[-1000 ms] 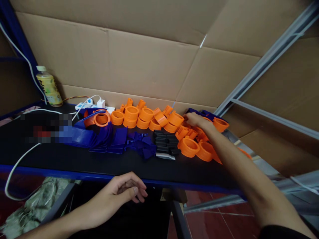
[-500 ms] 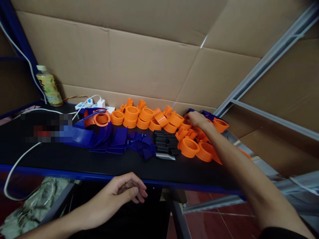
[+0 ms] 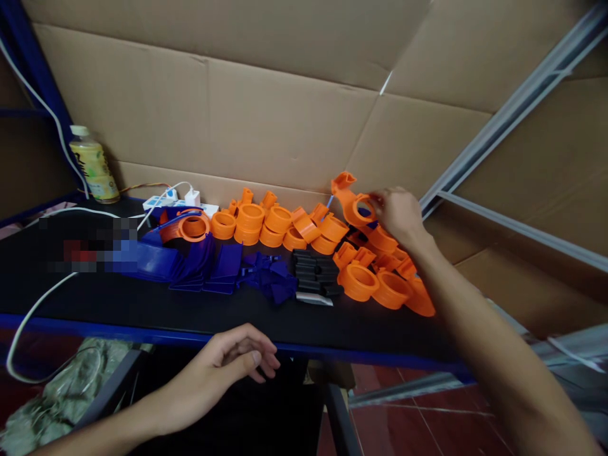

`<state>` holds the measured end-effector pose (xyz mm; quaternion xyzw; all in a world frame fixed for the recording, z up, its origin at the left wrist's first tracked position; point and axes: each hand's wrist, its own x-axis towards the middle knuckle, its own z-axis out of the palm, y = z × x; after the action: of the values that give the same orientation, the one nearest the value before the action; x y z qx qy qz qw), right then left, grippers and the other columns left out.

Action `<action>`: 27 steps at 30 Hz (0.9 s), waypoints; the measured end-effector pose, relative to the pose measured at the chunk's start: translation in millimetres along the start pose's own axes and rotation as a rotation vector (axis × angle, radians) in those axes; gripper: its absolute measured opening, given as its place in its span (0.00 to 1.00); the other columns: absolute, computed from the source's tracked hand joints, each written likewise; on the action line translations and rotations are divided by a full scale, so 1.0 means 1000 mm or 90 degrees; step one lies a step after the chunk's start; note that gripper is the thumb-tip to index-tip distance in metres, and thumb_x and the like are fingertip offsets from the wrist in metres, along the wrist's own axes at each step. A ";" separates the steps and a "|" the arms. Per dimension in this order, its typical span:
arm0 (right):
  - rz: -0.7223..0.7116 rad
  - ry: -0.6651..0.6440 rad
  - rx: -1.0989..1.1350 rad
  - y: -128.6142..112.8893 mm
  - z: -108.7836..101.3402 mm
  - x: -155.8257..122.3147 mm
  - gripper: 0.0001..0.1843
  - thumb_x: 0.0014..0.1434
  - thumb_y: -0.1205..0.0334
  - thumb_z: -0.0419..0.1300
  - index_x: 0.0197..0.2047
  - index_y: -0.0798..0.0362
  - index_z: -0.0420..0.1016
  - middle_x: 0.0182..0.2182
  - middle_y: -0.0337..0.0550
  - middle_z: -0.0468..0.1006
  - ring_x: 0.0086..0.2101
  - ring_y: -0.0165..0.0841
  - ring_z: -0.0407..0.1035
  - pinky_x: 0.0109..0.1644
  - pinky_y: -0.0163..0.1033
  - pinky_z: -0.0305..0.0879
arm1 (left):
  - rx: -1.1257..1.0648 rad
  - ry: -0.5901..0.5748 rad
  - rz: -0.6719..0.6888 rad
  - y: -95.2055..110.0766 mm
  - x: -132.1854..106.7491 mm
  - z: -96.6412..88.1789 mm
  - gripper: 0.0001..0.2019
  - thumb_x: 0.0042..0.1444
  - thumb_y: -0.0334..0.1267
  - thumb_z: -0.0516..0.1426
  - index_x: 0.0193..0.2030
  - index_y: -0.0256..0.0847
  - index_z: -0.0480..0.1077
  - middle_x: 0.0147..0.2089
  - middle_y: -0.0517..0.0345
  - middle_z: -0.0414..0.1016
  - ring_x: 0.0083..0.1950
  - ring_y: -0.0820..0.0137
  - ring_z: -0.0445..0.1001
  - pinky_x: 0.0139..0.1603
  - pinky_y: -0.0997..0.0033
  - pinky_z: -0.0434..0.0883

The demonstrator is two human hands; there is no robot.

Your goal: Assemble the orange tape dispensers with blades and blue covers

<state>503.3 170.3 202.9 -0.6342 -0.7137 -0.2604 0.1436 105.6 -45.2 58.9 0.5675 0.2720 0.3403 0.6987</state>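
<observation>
My right hand [image 3: 400, 214] is pinched on the rim of an orange tape dispenser body [image 3: 356, 209], a plastic ring with an arm that ends in a small bracket. It is raised above the other orange dispenser bodies [image 3: 360, 282] at the right of the bench. My left hand [image 3: 237, 354] hangs just before the bench's front edge, palm inward, its fingers loosely bent and the thumb apart, with nothing in it. Black grip-like tubes [image 3: 316, 272] lie left of the near orange rings. Beside them are small dark blue plastic pieces [image 3: 270, 275].
Blue flat plates [image 3: 152, 261] lie fanned on the black bench [image 3: 228, 316]. Behind stand stacked orange rings [image 3: 249, 225], a white power strip [image 3: 159, 201] and a drink bottle [image 3: 95, 166]. Cardboard [image 3: 285, 120] walls the back; a metal frame [image 3: 503, 107] slants at the right.
My right hand has lifted an orange tape dispenser body out of the right-hand pile, rising and shifting slightly right. My left hand stays nearly still.
</observation>
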 end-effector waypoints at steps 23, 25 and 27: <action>-0.216 -0.151 0.216 -0.131 -0.015 -0.179 0.09 0.66 0.65 0.59 0.47 0.50 0.80 0.42 0.45 0.82 0.42 0.40 0.76 0.43 0.44 0.73 | -0.183 0.268 0.069 0.012 0.004 -0.003 0.15 0.64 0.47 0.59 0.48 0.37 0.71 0.29 0.53 0.84 0.28 0.68 0.80 0.31 0.76 0.73; -0.208 -0.153 0.201 -0.127 -0.011 -0.184 0.09 0.67 0.66 0.57 0.45 0.49 0.79 0.40 0.44 0.81 0.40 0.38 0.76 0.38 0.42 0.72 | -0.160 0.266 0.059 0.012 0.005 -0.003 0.13 0.66 0.46 0.57 0.46 0.38 0.71 0.28 0.54 0.83 0.28 0.70 0.80 0.31 0.77 0.72; -0.191 -0.142 0.206 -0.127 -0.009 -0.188 0.09 0.67 0.66 0.56 0.42 0.49 0.79 0.39 0.44 0.81 0.38 0.38 0.76 0.35 0.40 0.70 | -0.139 0.261 0.054 0.012 0.004 -0.004 0.13 0.67 0.46 0.56 0.46 0.38 0.71 0.28 0.55 0.83 0.28 0.70 0.79 0.32 0.78 0.71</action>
<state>407.0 2.1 85.7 -0.5146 -0.8438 -0.0898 0.1231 103.7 -38.1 69.9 0.4182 0.3458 0.5049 0.6712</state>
